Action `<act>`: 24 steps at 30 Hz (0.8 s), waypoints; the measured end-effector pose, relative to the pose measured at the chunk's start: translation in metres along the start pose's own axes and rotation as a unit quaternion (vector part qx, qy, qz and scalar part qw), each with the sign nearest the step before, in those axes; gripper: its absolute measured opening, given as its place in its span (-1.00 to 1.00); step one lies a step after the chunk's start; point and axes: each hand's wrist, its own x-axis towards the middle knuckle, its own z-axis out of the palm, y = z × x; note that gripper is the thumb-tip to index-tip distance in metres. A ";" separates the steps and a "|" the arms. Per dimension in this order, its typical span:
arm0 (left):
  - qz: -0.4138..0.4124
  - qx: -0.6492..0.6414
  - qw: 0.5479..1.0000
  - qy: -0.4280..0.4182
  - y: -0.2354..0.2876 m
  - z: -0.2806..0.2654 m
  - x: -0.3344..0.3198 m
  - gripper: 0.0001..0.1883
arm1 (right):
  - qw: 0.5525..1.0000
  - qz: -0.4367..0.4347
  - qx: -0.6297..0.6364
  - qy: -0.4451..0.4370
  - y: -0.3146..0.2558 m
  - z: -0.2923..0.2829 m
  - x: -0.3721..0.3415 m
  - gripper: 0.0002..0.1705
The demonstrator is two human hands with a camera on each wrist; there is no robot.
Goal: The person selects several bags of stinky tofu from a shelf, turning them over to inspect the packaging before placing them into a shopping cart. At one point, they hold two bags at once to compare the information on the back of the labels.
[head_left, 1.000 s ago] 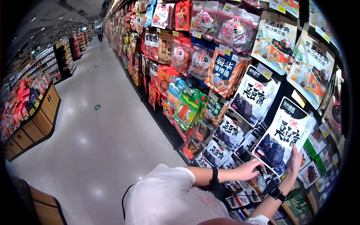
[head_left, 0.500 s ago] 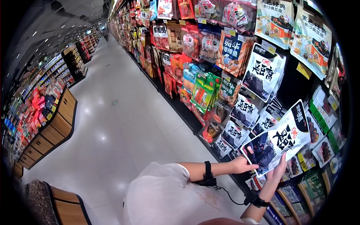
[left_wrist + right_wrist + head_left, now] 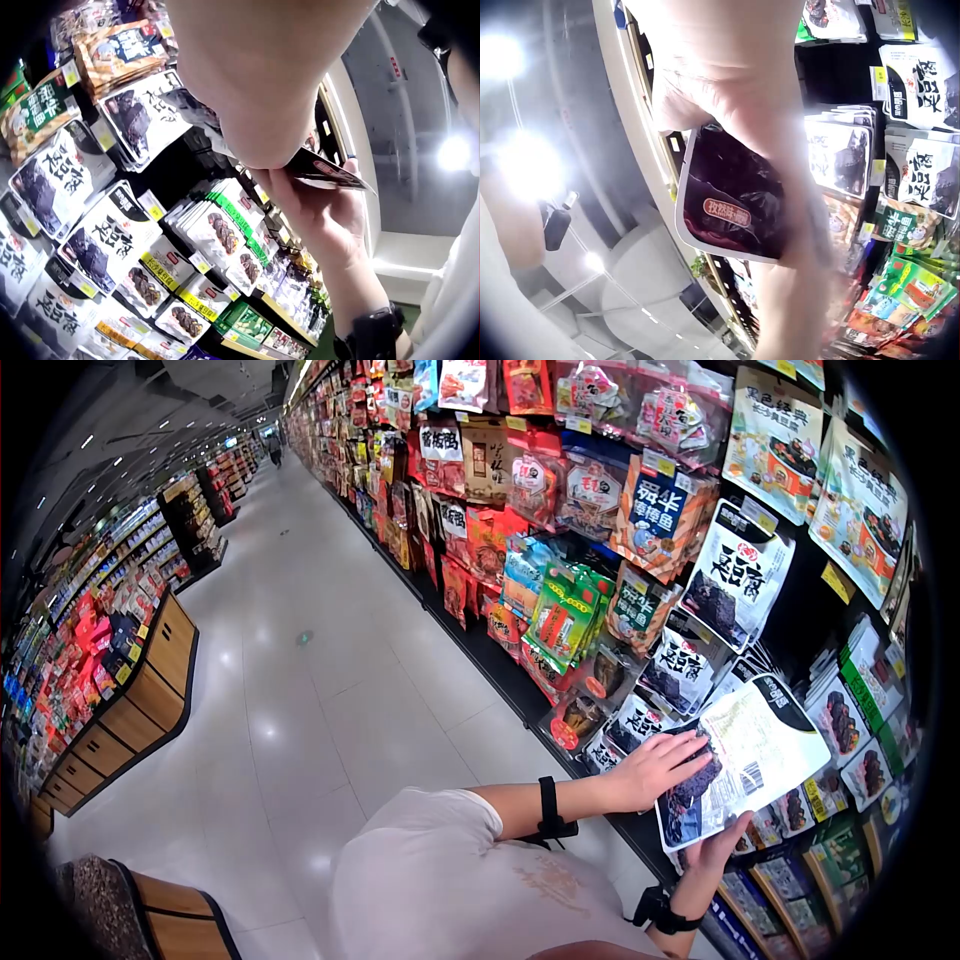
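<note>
A black-and-white packet of stinky tofu (image 3: 775,750) is tilted in front of the shelf, its back with a barcode facing up in the head view. My right hand (image 3: 715,845) grips its lower edge, the thumb on the near face. My left hand (image 3: 648,772) lies over the packet's left part with fingers extended across it; its thumb is hidden. In the right wrist view the packet's dark front (image 3: 735,184) with a red label shows beneath my right hand (image 3: 720,67). The left wrist view has the packet (image 3: 330,172) nearly edge-on.
Matching stinky tofu packets (image 3: 742,572) hang on the rack just beyond, beside orange snack bags (image 3: 662,520) and green bags (image 3: 566,616). Large pale bags (image 3: 775,445) hang higher up. A tiled aisle (image 3: 330,700) runs along the left, with a wooden display stand (image 3: 150,685) across it.
The packet has been turned from its printed front to its back. My left hand moved from its lower corner to lie across it, while my right hand kept hold of the lower edge.
</note>
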 end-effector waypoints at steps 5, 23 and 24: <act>-0.017 0.003 0.997 -0.072 -0.019 -0.044 -0.035 -0.27 | 0.989 0.095 -0.065 0.093 0.038 0.035 0.016 -0.33; -0.374 -0.627 0.679 0.074 -0.107 -0.123 -0.147 -0.56 | 0.971 0.152 -0.174 0.068 0.142 0.080 0.040 -0.29; -0.412 -0.554 0.721 0.058 -0.098 -0.152 -0.138 -0.57 | 0.962 0.168 -0.194 0.094 0.143 0.091 0.043 -0.37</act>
